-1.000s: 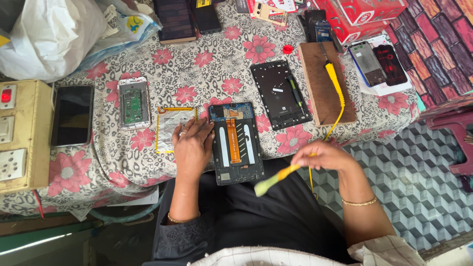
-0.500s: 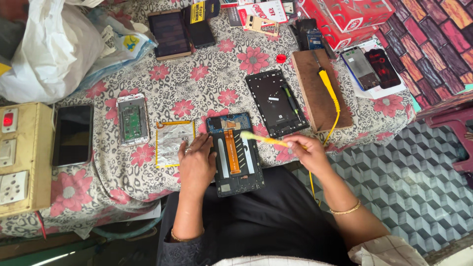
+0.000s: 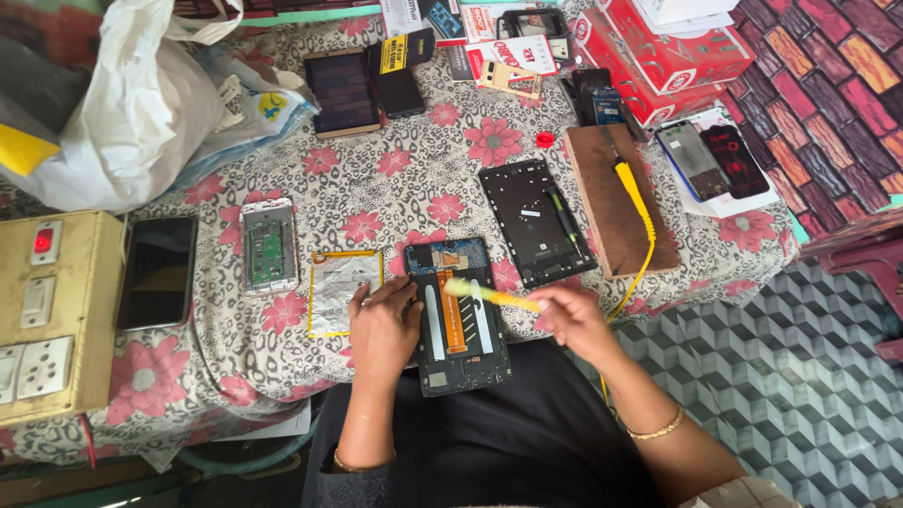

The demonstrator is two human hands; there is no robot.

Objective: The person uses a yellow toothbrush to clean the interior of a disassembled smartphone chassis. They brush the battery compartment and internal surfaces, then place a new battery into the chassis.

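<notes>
An opened phone chassis [image 3: 458, 320] with its back cover off lies at the near edge of the flowered tablecloth [image 3: 414, 179], partly overhanging the lap. It is pinned by the left hand [image 3: 381, 329], whose fingers are pressed flat along the left rim, with the fingertips reaching onto the frame. A yellow-green brush [image 3: 489, 295] is pinched between thumb and fingers of the right hand [image 3: 576, 318], and its bristled end is laid on the upper part of the chassis, just below the blue circuit board.

The step in hand is judged to be brushing out the interior. It is best done with light, short strokes drawn along the orange flex ribbon rather than across it, so that the ribbon is not lifted or snagged. The brush should be kept low and slanted, and the pinning hand kept on the rim, off the exposed parts. Loose dust is better swept toward the near, open end than toward the board.

The long axis of the chassis runs away from the body, tilted slightly leftward at the far end; the end with the circuit board points toward the table's middle, and the plain end points at the lap. The brush lies almost across that axis, with its bristles to the left.

A foil-faced battery [image 3: 342, 290] lies just beside the left hand, and a black phone frame [image 3: 532, 222] lies near, to the right
</notes>
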